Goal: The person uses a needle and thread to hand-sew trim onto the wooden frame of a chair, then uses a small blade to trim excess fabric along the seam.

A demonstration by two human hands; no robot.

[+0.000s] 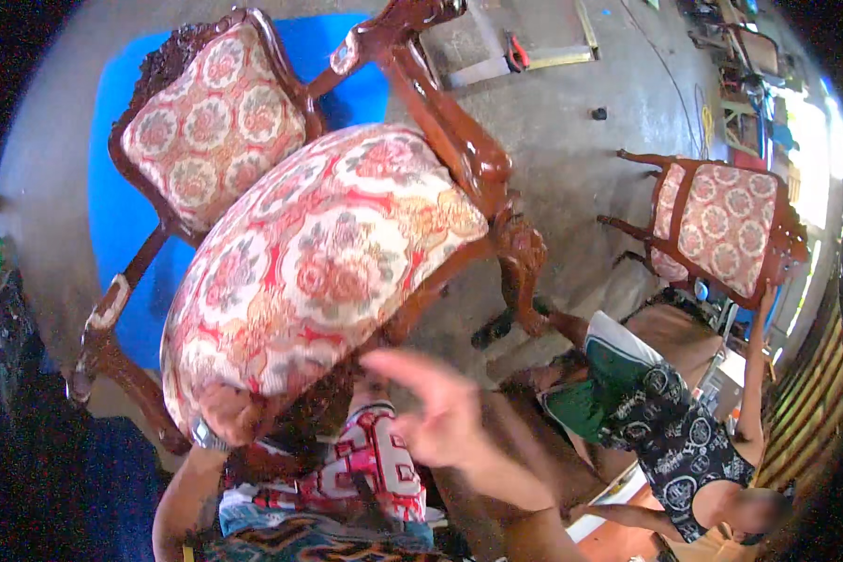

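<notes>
A carved brown wooden armchair with a padded floral seat (332,253) and matching backrest (211,126) fills the middle and upper left. My left hand (229,412), with a watch on its wrist, rests against the near left edge of the seat; its fingers blend into the fabric and are hard to make out. Just off the seat's near lower edge is my right hand (436,407), blurred by motion. Its index finger is stretched out towards the edge and nothing shows in the hand.
Blue sheeting (126,215) lies beneath the chair. A person (674,440) in a black patterned top and green shorts is at the lower right, reaching to a second floral chair (726,225). A light frame (525,61) with a red-handled tool (516,52) lies on the concrete floor.
</notes>
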